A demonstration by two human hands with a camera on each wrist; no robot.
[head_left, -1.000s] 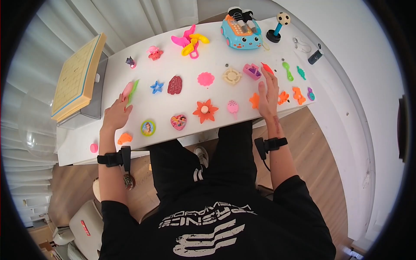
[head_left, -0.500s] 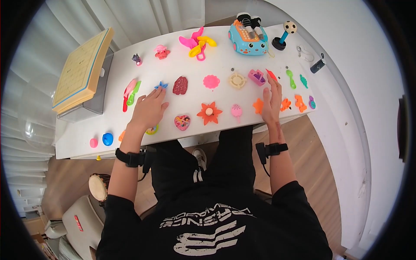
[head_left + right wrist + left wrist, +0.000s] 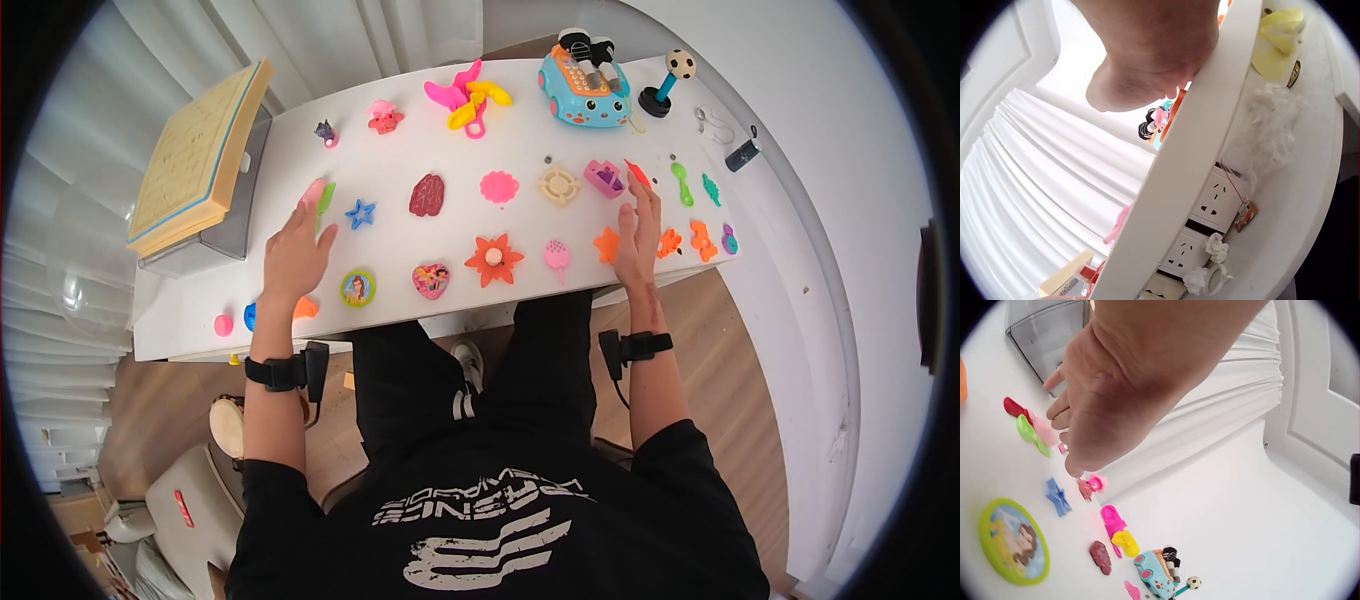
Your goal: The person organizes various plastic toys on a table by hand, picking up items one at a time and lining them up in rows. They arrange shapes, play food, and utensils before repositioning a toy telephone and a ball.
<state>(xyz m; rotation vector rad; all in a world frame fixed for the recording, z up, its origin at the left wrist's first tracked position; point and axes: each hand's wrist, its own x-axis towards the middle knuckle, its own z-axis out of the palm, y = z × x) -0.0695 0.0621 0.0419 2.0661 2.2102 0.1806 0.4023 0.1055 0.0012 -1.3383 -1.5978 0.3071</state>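
Note:
My left hand (image 3: 297, 258) hovers over the left part of the white table, fingers extended and holding nothing. Its fingertips overlap a light pink toy piece (image 3: 314, 190) and a green spoon (image 3: 326, 200) in the head view. From the left wrist a red piece (image 3: 1014, 407) shows beside these two. Just right of that hand lies a blue star (image 3: 360, 213). My right hand (image 3: 637, 240) stays near the table's front edge, fingers fairly straight, between two orange cutouts. A red pointed piece (image 3: 638, 174) is partly behind its fingertips, with a pink-and-purple basket toy (image 3: 604, 179) to the left.
A board-topped box (image 3: 205, 160) stands at the left end. Along the back are a blue toy phone (image 3: 588, 98) and a soccer-ball stand (image 3: 656, 100). A round picture disc (image 3: 358, 288), a heart piece (image 3: 431, 281) and an orange flower (image 3: 494, 260) line the front.
My left hand went right to the blue star, then back left over the pink piece and green spoon. The star now lies farther left and nearer me. My right hand has hardly moved.

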